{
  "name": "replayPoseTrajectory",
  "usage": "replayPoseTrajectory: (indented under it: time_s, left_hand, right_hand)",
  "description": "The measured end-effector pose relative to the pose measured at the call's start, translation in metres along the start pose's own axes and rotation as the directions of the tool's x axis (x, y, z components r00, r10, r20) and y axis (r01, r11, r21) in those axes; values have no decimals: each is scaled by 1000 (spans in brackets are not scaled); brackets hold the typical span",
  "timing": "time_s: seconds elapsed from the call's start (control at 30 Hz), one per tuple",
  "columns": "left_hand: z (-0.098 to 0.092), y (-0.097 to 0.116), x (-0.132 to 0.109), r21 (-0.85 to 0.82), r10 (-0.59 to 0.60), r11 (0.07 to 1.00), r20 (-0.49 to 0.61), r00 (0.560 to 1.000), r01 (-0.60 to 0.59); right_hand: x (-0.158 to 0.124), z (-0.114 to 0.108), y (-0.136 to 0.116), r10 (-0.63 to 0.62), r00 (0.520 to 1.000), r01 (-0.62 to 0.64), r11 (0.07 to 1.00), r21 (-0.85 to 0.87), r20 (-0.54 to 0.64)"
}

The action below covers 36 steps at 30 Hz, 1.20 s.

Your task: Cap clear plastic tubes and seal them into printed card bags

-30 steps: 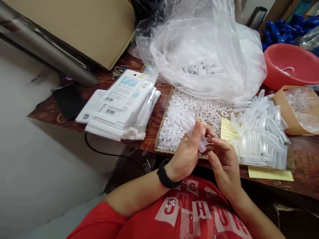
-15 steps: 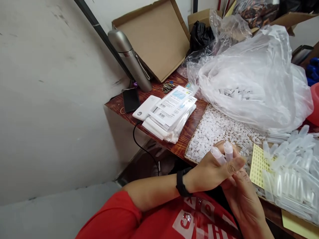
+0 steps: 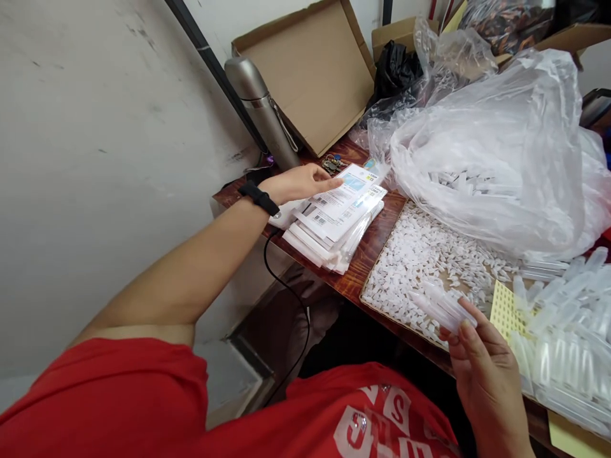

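Table edge point(image 3: 356, 287) separates packets point(image 3: 331, 219) and tray point(image 3: 446, 278); right hand point(image 3: 489, 369) pinches slim translucent tubes point(image 3: 443, 305); left hand point(image 3: 298, 184) meets packets, grip unclear.

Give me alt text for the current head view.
A person's right hand holds slim translucent tubes near spread-out small white pieces, while the left hand is at a stack of printed packages, contact unclear. More tubes lie piled at right; a large plastic bag sits behind the pieces.
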State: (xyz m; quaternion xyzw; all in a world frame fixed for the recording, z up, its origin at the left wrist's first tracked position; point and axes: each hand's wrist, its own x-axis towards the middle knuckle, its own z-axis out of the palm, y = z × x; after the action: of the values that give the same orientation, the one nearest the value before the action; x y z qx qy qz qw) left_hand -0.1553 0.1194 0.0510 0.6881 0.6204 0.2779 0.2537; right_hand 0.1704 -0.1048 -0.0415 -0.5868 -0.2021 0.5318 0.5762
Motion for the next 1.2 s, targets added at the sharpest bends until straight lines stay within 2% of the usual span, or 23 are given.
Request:
replayPoseTrajectory:
  time_s: [0.1, 0.2, 0.3, 0.4, 0.43, 0.47, 0.6, 0.73, 0.87, 0.93, 1.0, 1.07, 1.1, 1.2]
  left_hand:
    - [4, -19, 13, -139, -56, 989, 14, 998, 57]
    - [1, -22, 20, -322, -82, 945, -40, 996, 65]
    - [-5, -6, 15, -502, -52, 865, -86, 995, 2]
    - [-1, 26, -9, -700, 23, 713, -30, 999, -38]
    - [5, 39, -21, -806, 50, 591, 10, 999, -21]
    - [13, 51, -33, -849, 68, 528, 29, 997, -12]
    - [62, 91, -73, -928, 92, 371, 51, 994, 13]
    - [108, 112, -93, -987, 62, 154, 44, 997, 34]
    - [131, 117, -101, -989, 0, 78, 125, 992, 125]
    - [136, 119, -106, -984, -34, 48, 168, 985, 170]
    - [139, 122, -111, -978, -61, 26, 204, 977, 206]
    - [143, 126, -115, -971, -68, 22, 235, 969, 237]
    - [146, 128, -117, -969, -61, 22, 246, 967, 248]
    - [154, 131, -119, -969, -35, 9, 246, 969, 246]
  right_hand:
    - [-1, -2, -1, -3, 1000, 3, 1000, -13, -16]
    - [0, -2, -2, -33, 999, 32, 999, -24, -19]
    - [2, -2, -5, -16, 999, 16, 1000, 2, -35]
    - [-1, -3, -10, -5, 998, 8, 999, 37, -67]
    - [-3, -4, -12, -15, 997, 18, 999, 45, -75]
    - [-5, -5, -14, -27, 997, 31, 998, 53, -74]
    - [-11, -7, -18, -99, 993, 103, 992, 67, -61]
    - [-10, -10, -14, -236, 963, 244, 969, 50, -132]
    - [-6, -21, -6, -426, 879, 414, 905, -99, -216]
    - [-3, -26, -3, -580, 781, 521, 809, -272, -230]
    - [0, -28, -1, -735, 649, 621, 662, -420, -199]
    - [3, -27, -1, -820, 554, 683, 547, -484, -145]
    - [4, -26, -1, -834, 539, 700, 523, -486, -121]
    - [5, -25, -1, -826, 554, 714, 534, -453, -101]
